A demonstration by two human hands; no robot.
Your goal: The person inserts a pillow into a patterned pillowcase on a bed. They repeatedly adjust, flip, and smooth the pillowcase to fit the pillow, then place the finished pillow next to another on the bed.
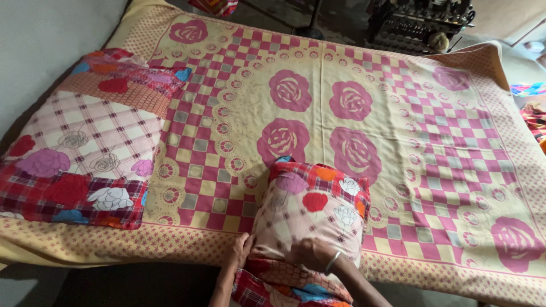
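Pillow: a soft, plump pillow in a pink checked cover with red and white roses (311, 213) is stood at the near edge of the bed's yellow-and-pink rose bedspread (432, 148).
Left hand (242, 250): closed on the cover's lower left edge.
Right hand (311, 253): pressed and clamped on the cover's lower part.
Handling: judged light, squashy, floppy; best gripped by bunched fabric at the corners.
Second pillow: a matching flat pillow (85, 153) is laid well apart, left.

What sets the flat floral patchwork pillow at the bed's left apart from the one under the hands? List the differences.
The flat floral patchwork pillow lies untouched, spread out on the rose-patterned bedsheet; the bulging floral pillow is gripped at its near end by the left hand and right hand. The first sits at the left edge, the second at the near edge, overhanging. Both share red checks and roses.
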